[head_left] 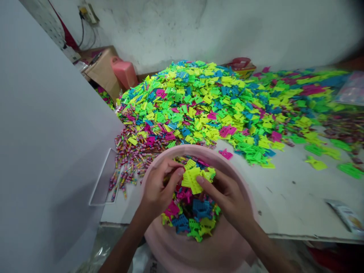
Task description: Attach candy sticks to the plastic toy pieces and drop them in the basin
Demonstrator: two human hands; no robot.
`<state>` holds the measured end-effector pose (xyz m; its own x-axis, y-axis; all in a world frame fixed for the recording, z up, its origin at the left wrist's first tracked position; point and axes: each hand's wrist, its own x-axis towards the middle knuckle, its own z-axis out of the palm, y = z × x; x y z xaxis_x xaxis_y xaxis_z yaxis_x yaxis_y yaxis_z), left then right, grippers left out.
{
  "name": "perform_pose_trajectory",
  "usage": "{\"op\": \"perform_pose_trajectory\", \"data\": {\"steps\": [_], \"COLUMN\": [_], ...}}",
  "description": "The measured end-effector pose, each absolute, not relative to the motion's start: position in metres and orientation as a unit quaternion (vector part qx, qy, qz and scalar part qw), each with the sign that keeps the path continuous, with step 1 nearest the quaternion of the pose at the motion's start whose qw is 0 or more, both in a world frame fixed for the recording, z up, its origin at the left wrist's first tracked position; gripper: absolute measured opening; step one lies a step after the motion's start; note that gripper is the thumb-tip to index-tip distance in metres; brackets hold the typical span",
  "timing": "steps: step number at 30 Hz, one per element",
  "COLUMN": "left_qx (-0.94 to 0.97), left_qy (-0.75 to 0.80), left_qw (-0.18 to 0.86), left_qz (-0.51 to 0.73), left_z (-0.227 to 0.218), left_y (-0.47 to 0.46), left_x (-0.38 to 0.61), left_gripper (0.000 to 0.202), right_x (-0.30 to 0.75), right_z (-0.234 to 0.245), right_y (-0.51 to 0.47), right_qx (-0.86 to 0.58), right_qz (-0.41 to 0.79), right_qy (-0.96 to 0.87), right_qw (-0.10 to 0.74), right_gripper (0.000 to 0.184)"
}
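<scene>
Both my hands are over a pale pink plastic basin (159, 242) that holds a heap of small moulded plastic pieces (190, 212) in blue, magenta, yellow and green. My left hand (159, 187) pinches the left edge of a bunch of yellow plastic pieces (192, 179). My right hand (226, 201) presses its fingers against the same bunch from the right. The hands partly hide the pieces beneath them.
A huge pile of the coloured plastic pieces (199, 102) covers a white table (295, 197), beside a spill of striped tube-shaped pieces (125, 163). A grey panel (48, 132) fills the left side. A cardboard box (101, 72) and a pink container (124, 72) stand at the back.
</scene>
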<state>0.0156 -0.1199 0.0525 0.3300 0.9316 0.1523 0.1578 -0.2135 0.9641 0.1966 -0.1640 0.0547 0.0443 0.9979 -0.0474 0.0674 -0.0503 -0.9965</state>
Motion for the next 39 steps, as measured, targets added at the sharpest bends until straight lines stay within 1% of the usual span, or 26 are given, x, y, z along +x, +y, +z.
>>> {"op": "perform_pose_trajectory", "data": {"steps": [6,9,11,16,19,20,22,23,24,27,33,39], "left_qx": [0.804,0.843,0.860,0.867,0.868,0.870,0.877,0.881,0.886,0.900,0.895,0.898], "left_qy": [0.391,0.348,0.323,0.340,0.369,0.377,0.387,0.389,0.388,0.371,0.400,0.375], "left_qw": [0.241,0.128,0.085,0.117,0.111,0.093,0.032,-0.006,-0.043,-0.110,-0.085,-0.097], "left_qz": [0.378,0.389,0.386,0.344,0.312,0.302,0.282,0.267,0.250,0.199,0.179,0.209], "left_z": [0.045,0.031,0.024,0.018,0.021,0.022,0.027,0.029,0.032,0.040,0.044,0.037], "left_y": [-0.120,-0.118,-0.117,-0.115,-0.116,-0.115,-0.114,-0.112,-0.111,-0.109,-0.116,-0.113], "left_x": [0.009,0.005,0.002,-0.001,0.001,0.002,0.003,0.004,0.004,0.005,0.008,0.008], "left_gripper": [0.011,0.015,0.019,0.013,0.016,0.022,0.041,0.047,0.050,0.049,0.050,0.046], "right_x": [0.191,0.185,0.182,0.177,0.176,0.176,0.176,0.176,0.176,0.176,0.172,0.168], "right_z": [0.044,0.041,0.041,0.037,0.033,0.032,0.032,0.034,0.035,0.041,0.042,0.034], "right_y": [-0.168,-0.170,-0.171,-0.170,-0.166,-0.165,-0.161,-0.159,-0.157,-0.156,-0.160,-0.163], "right_qx": [-0.596,-0.612,-0.608,-0.608,-0.606,-0.603,-0.599,-0.597,-0.596,-0.598,-0.610,-0.613], "right_qz": [0.458,0.468,0.479,0.483,0.487,0.486,0.477,0.474,0.471,0.473,0.455,0.456], "right_qy": [-0.484,-0.459,-0.448,-0.434,-0.429,-0.429,-0.433,-0.436,-0.440,-0.443,-0.425,-0.414], "right_qw": [0.447,0.442,0.448,0.457,0.460,0.465,0.476,0.479,0.479,0.471,0.490,0.496], "right_gripper": [0.041,0.042,0.041,0.040,0.040,0.041,0.043,0.044,0.045,0.045,0.046,0.049]}}
